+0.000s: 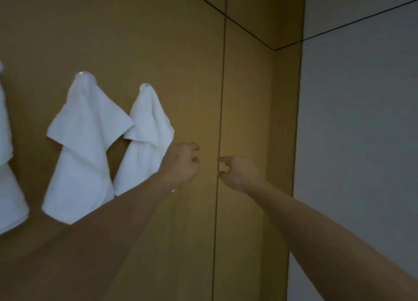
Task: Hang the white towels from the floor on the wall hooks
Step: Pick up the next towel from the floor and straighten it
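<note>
Fingers of L hand [183, 162] & R hand [237, 173] loosely curled, empty, near hung towels [86, 142].

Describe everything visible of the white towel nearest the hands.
The rightmost towel is white terry-like cloth, draped from a small shiny hook on the tan wall panel. It peaks at the hook, flares downward, with one fold flapped across its middle. The neighbouring towel overlaps its left edge; the left forearm hides its lower corner.

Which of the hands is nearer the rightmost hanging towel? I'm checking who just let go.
Left. The left hand hovers just beside the rightmost towel, at its right edge; the right hand is farther right, past the wall seam.
</note>
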`<state>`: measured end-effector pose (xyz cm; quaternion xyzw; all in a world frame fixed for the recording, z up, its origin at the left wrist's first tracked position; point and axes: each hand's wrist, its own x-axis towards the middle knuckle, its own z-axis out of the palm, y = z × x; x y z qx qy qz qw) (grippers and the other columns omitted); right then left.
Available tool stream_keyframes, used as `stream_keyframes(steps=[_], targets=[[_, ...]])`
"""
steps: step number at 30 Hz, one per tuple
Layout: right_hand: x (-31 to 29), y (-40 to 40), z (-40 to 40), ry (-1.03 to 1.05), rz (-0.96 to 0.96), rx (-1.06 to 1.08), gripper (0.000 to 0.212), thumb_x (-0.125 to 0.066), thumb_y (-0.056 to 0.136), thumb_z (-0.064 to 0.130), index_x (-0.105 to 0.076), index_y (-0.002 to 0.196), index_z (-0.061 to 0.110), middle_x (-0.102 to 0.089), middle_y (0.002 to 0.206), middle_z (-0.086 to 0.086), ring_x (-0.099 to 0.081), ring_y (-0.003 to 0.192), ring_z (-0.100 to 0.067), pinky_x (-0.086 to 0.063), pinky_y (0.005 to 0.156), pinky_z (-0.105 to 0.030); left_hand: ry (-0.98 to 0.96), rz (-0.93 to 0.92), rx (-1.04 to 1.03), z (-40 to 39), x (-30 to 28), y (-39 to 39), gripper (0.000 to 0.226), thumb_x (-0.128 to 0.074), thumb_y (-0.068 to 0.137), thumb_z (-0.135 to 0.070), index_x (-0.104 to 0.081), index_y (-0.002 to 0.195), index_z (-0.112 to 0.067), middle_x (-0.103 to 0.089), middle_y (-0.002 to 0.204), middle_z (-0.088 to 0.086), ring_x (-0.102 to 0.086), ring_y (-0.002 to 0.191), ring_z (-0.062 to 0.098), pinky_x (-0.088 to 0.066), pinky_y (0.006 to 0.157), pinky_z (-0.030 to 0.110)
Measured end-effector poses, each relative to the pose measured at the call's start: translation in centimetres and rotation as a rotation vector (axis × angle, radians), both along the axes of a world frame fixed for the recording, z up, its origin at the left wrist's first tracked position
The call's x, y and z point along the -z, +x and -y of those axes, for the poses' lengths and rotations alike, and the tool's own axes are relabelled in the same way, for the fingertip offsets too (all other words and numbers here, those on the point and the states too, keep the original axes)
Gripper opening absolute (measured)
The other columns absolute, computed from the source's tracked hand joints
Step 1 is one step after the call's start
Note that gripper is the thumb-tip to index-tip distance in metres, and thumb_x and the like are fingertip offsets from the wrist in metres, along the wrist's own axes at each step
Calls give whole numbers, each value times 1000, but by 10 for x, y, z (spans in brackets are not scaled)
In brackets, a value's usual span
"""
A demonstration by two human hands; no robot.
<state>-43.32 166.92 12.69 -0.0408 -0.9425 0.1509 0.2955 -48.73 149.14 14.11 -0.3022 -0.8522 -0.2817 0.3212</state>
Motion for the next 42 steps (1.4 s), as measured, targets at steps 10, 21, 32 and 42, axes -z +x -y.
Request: stream_keyframes(steps=[10,21,32,42], targets=[[30,228,-141,56,87,468,59,-64,87,42,-50,142,26,-56,141,-4,-49,131,-26,-45,105,-39,-115,18,430,-192,38,149,37,-56,94,-32,-59,129,-24,-57,131,3,-55,117,25,-44,93,28],[129,620,-253,-106,246,1035,66,-64,87,49,-44,145,25,-58,135,-7,-53,124,-27,-47,101,-40,-370,91,965,-383,130,474,49,-59,90,-37,-52,137,-23,-53,137,6,-51,125,27,-43,103,37],[236,960,-218,-395,326,1512,68,-62,87,47,-35,146,26,-56,131,-10,-54,118,-29,-48,95,-41,-632,151,1457,-458,240,824,53,-54,93,-41,-41,144,-30,-44,145,1,-44,130,23,-39,106,35],[335,1161,-164,-728,256,1891,66,-62,87,41,-34,146,25,-53,132,-7,-50,121,-27,-47,95,-39,-900,92,1839,-474,352,1072,55,-54,93,-39,-35,144,-33,-39,146,-1,-45,127,23,-43,101,38]])
